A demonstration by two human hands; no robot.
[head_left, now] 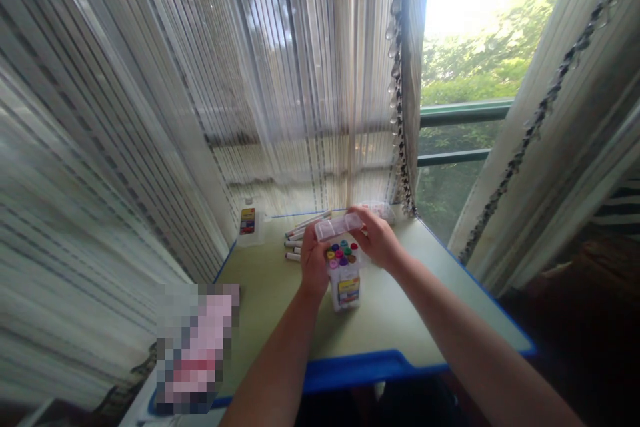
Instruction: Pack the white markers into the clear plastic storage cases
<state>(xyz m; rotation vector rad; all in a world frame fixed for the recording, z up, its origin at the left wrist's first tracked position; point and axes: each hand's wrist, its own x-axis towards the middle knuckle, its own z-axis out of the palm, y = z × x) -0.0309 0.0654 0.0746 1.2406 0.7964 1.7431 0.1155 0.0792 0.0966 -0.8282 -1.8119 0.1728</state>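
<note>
Head view, item by item.

1. Marker case (345, 280): clear plastic box, standing near the middle of your green desk (400, 320), a little toward the window. Its long axis runs roughly upright, tilted slightly with the open top away from you; the label faces you. The coloured marker caps (341, 252) point up out of the mouth.

2. Lid (339, 225): clear, hinged or lifted just above the caps, lying across the case, its long axis left to right.

3. Your left hand (314, 263): fingers curled around the upper left side of the case, gripping it; the thumb appears to touch the lid's near edge.

4. Your right hand (379, 239): fingers closed onto the right end of the lid, pinching it.

5. Loose markers (300, 237): several lying flat behind the case, long axes pointing left to right, apart from it.

6. Second case (249, 225): small labelled box at the far left of the desk, against the curtain (200, 93).

Step in hand, as a judgement: the lid is being worked at the case mouth, whether opening or closing cannot be told. The next move calls for you to keep the case steady with your left hand while the right swings the lid squarely over its edge.
</note>
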